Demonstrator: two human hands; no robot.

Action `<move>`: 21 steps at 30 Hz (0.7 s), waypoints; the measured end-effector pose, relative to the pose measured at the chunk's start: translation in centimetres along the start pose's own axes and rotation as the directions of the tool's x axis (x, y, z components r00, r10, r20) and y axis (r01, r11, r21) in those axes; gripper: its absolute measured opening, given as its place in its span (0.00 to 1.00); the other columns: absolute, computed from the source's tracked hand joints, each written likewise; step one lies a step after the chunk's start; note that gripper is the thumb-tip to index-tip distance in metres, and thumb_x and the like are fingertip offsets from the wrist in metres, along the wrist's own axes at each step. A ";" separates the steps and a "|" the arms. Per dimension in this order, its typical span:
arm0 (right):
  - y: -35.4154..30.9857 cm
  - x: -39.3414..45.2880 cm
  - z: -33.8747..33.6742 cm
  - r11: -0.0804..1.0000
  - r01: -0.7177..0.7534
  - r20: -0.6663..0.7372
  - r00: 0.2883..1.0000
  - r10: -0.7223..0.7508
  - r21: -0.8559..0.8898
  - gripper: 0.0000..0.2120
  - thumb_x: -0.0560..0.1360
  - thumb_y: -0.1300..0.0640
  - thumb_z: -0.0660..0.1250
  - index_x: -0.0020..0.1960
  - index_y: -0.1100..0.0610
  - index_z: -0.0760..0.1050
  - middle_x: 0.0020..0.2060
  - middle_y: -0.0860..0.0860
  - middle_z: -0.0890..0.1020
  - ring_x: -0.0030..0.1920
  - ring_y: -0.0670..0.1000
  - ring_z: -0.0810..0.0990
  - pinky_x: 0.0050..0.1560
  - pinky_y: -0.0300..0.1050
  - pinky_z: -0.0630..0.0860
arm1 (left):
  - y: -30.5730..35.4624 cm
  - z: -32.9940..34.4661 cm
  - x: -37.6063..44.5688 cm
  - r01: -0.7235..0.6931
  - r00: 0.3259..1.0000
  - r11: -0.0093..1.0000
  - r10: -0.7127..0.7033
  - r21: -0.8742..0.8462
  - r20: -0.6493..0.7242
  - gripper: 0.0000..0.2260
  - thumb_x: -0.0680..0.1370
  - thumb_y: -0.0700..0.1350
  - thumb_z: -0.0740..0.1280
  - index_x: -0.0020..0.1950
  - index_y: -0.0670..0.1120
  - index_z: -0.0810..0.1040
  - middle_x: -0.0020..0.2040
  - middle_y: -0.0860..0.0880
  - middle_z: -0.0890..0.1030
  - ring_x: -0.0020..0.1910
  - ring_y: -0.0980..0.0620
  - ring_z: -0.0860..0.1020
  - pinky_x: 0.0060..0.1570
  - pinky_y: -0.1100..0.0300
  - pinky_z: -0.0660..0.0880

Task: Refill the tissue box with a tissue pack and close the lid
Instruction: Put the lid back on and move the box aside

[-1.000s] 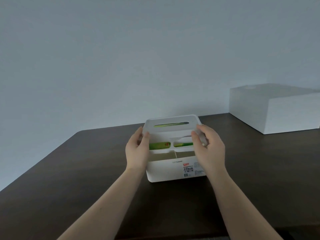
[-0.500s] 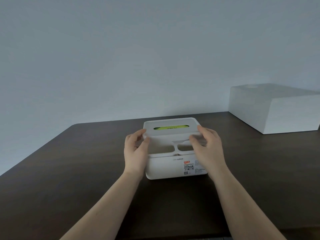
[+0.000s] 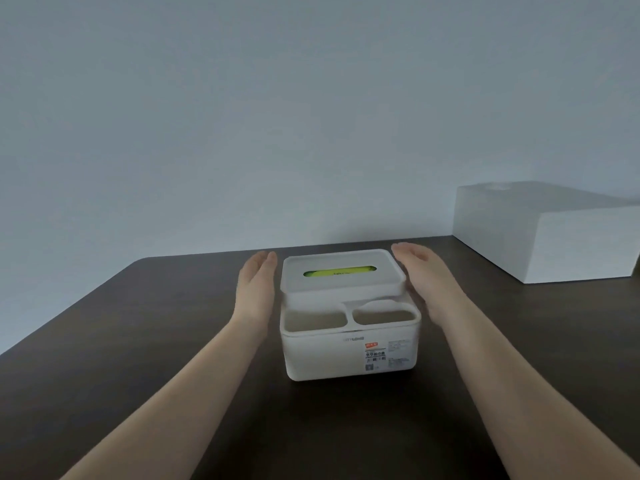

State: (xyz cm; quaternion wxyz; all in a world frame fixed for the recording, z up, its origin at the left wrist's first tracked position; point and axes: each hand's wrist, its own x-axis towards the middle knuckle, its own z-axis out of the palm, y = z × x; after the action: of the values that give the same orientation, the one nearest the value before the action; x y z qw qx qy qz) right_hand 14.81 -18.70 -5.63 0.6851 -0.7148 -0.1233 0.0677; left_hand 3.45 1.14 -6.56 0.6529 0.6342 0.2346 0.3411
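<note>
A white plastic tissue box (image 3: 322, 358) stands in the middle of the dark table, with two small open compartments along its front. Its white lid (image 3: 341, 285) lies flat over the rear part. Through the lid's slot shows the green tissue pack (image 3: 339, 273). My left hand (image 3: 256, 285) is beside the box's left side, flat with fingers extended, holding nothing. My right hand (image 3: 426, 275) is beside the right side, also flat and empty. Whether the palms touch the box walls is unclear.
A large white rectangular box (image 3: 547, 233) sits at the back right of the dark brown table (image 3: 138, 341). A plain pale wall rises behind the table's far edge. The table's left edge runs diagonally at the left.
The lid has come down from tilted to flat on the box. Both hands have let go of it and moved outward to the box's sides.
</note>
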 end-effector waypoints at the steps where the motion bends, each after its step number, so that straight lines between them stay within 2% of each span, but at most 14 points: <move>1: -0.2 0.8 0.1 0.999 -0.035 0.057 0.998 0.033 0.020 0.19 0.75 0.49 0.66 0.64 0.54 0.74 0.55 0.49 0.81 0.55 0.50 0.79 0.60 0.49 0.74 | 0.1 0.1 0.7 0.077 0.996 0.997 -0.076 -0.022 0.041 0.21 0.80 0.52 0.62 0.73 0.49 0.69 0.64 0.55 0.73 0.68 0.51 0.70 0.72 0.48 0.66; 3: -0.2 1.7 0.4 0.997 -0.062 0.137 0.989 0.056 0.040 0.15 0.76 0.51 0.66 0.61 0.53 0.77 0.54 0.51 0.83 0.52 0.51 0.81 0.55 0.48 0.77 | 0.1 0.4 1.7 0.220 0.971 0.972 -0.210 -0.085 0.116 0.19 0.78 0.53 0.64 0.68 0.49 0.75 0.63 0.51 0.79 0.63 0.48 0.77 0.68 0.46 0.71; 5: 0.1 2.3 0.7 0.998 -0.015 0.145 0.989 0.024 -0.060 0.15 0.77 0.53 0.64 0.63 0.52 0.77 0.60 0.49 0.80 0.55 0.50 0.79 0.55 0.46 0.76 | 0.0 0.8 2.0 0.285 0.954 0.951 -0.270 -0.122 0.127 0.14 0.78 0.48 0.65 0.62 0.47 0.79 0.56 0.47 0.83 0.55 0.45 0.81 0.62 0.47 0.76; 7: 0.4 2.6 0.8 0.981 0.041 0.145 0.989 -0.014 -0.188 0.19 0.77 0.56 0.62 0.68 0.53 0.73 0.66 0.48 0.75 0.62 0.50 0.75 0.62 0.46 0.71 | -0.3 1.2 2.4 0.245 0.967 0.965 -0.237 -0.093 0.097 0.11 0.80 0.42 0.62 0.59 0.45 0.80 0.52 0.46 0.84 0.49 0.46 0.82 0.54 0.51 0.79; 9: 0.5 2.9 0.9 0.969 0.056 0.153 0.988 -0.019 -0.240 0.20 0.77 0.58 0.61 0.69 0.53 0.72 0.67 0.50 0.74 0.64 0.51 0.74 0.66 0.47 0.70 | -0.7 1.4 2.7 0.214 0.974 0.973 -0.205 -0.090 0.096 0.10 0.81 0.39 0.60 0.57 0.45 0.80 0.49 0.46 0.83 0.44 0.47 0.81 0.47 0.54 0.78; 13: 0.8 3.6 0.9 0.950 0.096 0.156 0.987 -0.051 -0.296 0.19 0.77 0.60 0.61 0.68 0.54 0.73 0.65 0.51 0.76 0.61 0.52 0.76 0.62 0.46 0.71 | -1.5 1.3 3.3 0.182 0.980 0.979 -0.174 -0.089 0.100 0.10 0.81 0.39 0.60 0.54 0.45 0.81 0.47 0.46 0.83 0.42 0.48 0.81 0.44 0.55 0.78; 17: 0.9 4.2 1.0 0.930 0.125 0.150 0.986 -0.076 -0.346 0.18 0.78 0.61 0.58 0.67 0.56 0.74 0.62 0.50 0.77 0.62 0.51 0.75 0.60 0.44 0.69 | -1.5 1.4 3.9 0.184 0.977 0.983 -0.183 0.004 0.109 0.11 0.79 0.37 0.59 0.50 0.46 0.81 0.48 0.45 0.83 0.43 0.45 0.80 0.52 0.49 0.77; 18: 0.9 4.3 1.1 0.915 0.136 0.164 0.983 -0.078 -0.381 0.17 0.78 0.61 0.57 0.64 0.56 0.76 0.59 0.49 0.77 0.60 0.51 0.75 0.58 0.44 0.69 | -1.3 1.4 4.0 0.185 0.975 0.982 -0.187 0.032 0.118 0.11 0.79 0.36 0.60 0.49 0.47 0.81 0.47 0.45 0.83 0.44 0.45 0.81 0.56 0.47 0.77; 21: 0.7 4.5 1.2 0.852 0.183 0.198 0.976 -0.095 -0.491 0.14 0.77 0.61 0.54 0.47 0.53 0.79 0.47 0.50 0.80 0.50 0.52 0.74 0.47 0.44 0.69 | -1.0 1.1 4.2 0.178 0.972 0.981 -0.188 0.081 0.143 0.11 0.79 0.37 0.60 0.49 0.48 0.81 0.51 0.44 0.83 0.50 0.42 0.82 0.61 0.43 0.77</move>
State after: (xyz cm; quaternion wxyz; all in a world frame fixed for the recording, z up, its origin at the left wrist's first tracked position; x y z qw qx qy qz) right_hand 18.83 -16.33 -6.10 0.4637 -0.8504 -0.2448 0.0423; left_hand 7.23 3.58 -6.94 0.6756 0.6554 0.2539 0.2228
